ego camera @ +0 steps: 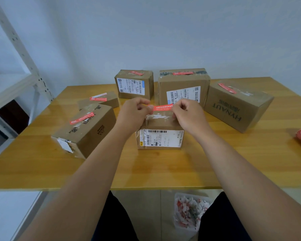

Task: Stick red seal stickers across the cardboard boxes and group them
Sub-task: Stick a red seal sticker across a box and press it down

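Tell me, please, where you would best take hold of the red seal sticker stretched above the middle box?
Pinch the red seal sticker at its two short ends, one from each side, as the left hand and right hand do. It is a long, thin strip held level above the middle box; end grips probably keep it taut and leave its middle free to press down.

Left hand [134, 113], right hand [189, 113] raised, fingertips seemingly pinched.

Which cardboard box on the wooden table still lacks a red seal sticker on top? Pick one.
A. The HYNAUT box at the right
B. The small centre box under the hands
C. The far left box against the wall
B: the small centre cardboard box has a bare taped top, and the red seal sticker is held stretched above it between the left hand and the right hand.
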